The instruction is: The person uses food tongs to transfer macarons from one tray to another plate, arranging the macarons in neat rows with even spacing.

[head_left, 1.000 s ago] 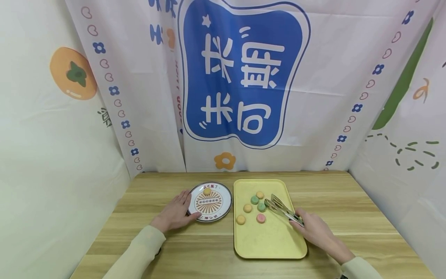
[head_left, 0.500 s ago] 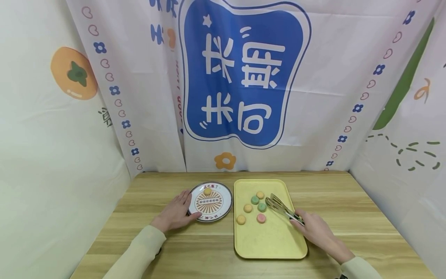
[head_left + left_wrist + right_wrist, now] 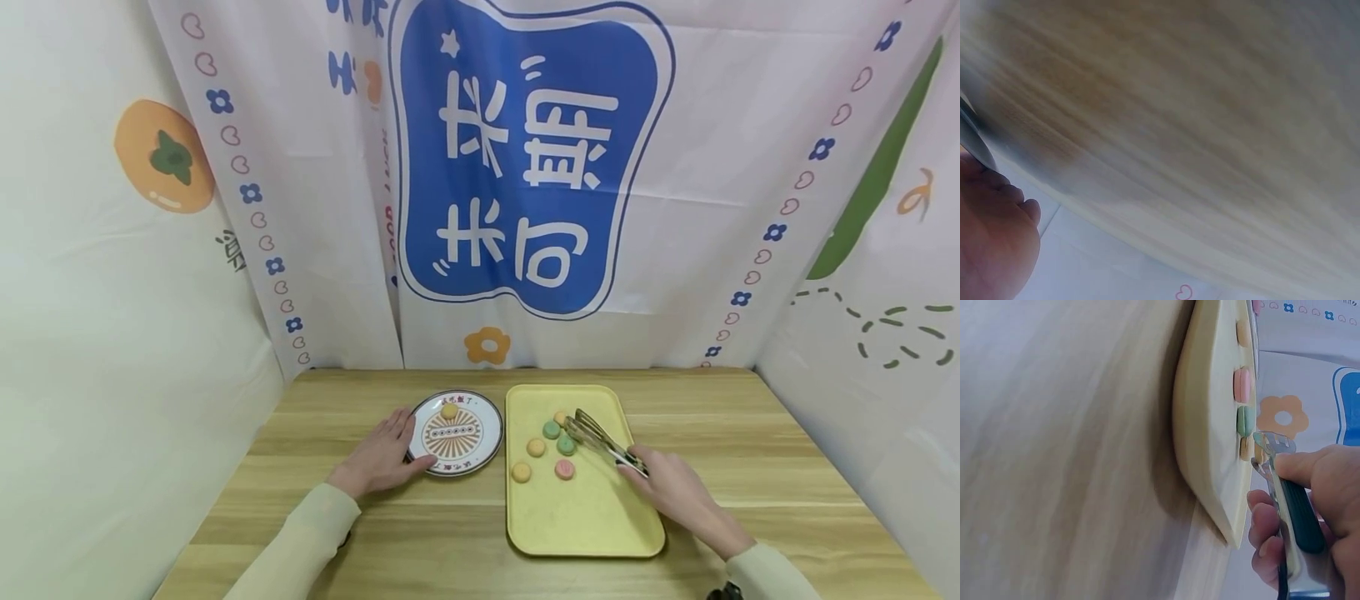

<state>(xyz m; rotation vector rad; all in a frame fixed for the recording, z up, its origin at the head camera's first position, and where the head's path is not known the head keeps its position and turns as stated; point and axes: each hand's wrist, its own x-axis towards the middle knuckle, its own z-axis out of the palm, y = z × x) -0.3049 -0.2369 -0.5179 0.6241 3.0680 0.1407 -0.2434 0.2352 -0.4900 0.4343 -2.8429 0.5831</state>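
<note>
On the cloth (image 3: 330, 208), a blue panel (image 3: 513, 192) reads 未来可期 (2 sideways lines); the plate (image 3: 492, 425) says 该吃饭了 at far and near edges.

Tongs (image 3: 617, 452) right of centre in the head view look like bare shiny metal, and the dark green grip (image 3: 1300, 515) at lower right of the right wrist view looks like ridged plastic. Plate (image 3: 487, 417) near the centre is glossy and smooth, ceramic by the look of it. Tray (image 3: 577, 517) to its right seems to be smooth plastic, fairly matt, and the macarons (image 3: 565, 469) on it look matt too. Table (image 3: 420, 542) along the bottom is smooth wood grain, slight sheen. Backdrop (image 3: 697, 250) up top is creased printed cloth, sleeve (image 3: 300, 537) at lower left is soft matt fabric
</note>
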